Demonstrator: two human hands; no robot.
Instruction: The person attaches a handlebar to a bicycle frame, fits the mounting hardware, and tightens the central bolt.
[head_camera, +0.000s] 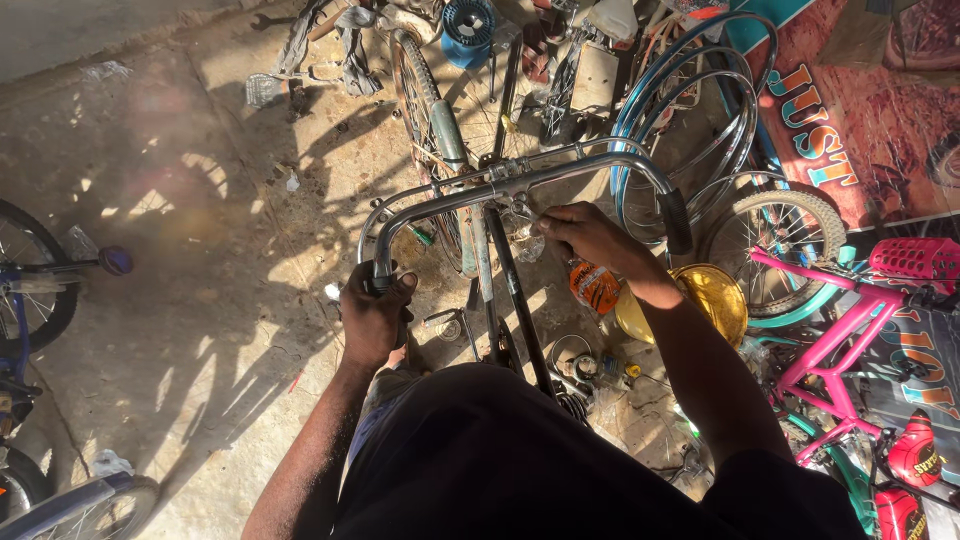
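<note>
A bicycle stands in front of me with a chrome handlebar (540, 175) curving across the middle of the view. My left hand (375, 310) is closed around the left end of the handlebar. My right hand (585, 235) is closed at the stem area just under the bar's centre, fingers pinched on a small shiny part I cannot make out. The front wheel (425, 110) and its silver mudguard point away from me. The black frame tube (520, 300) runs down toward my body.
Chrome wheel rims (690, 110) lean at the upper right beside a small tyred wheel (775, 245). A pink child's bicycle (850, 330) is at right, a yellow bowl (715, 300) below my right wrist. Another bicycle (30, 300) stands at left. Tools and rags lie on the concrete floor.
</note>
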